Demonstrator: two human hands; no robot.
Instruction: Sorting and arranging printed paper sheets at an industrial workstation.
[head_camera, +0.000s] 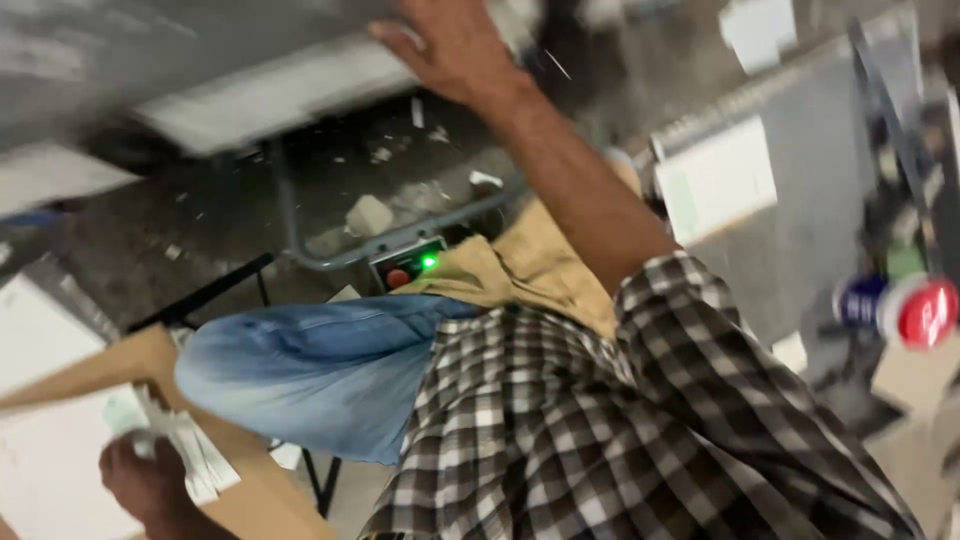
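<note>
I am watching a tilted, blurred view down over a checked shirt (600, 420) and blue jeans (320, 370). The right hand (450, 45) is reaching far up the scene with the arm stretched out, fingers spread fairly wide, resting on or just over a pale long slab (270, 95) at the far edge; I cannot tell whether it is gripping anything. The left hand (150, 485) is sitting near the lower left corner, curled closed around a bundle of white paper slips (175, 440), just beside a brown cardboard sheet (90, 375). Between the two hands, a small control box (408, 265) is showing a red button and a glowing green light, under a metal frame (400, 235).
</note>
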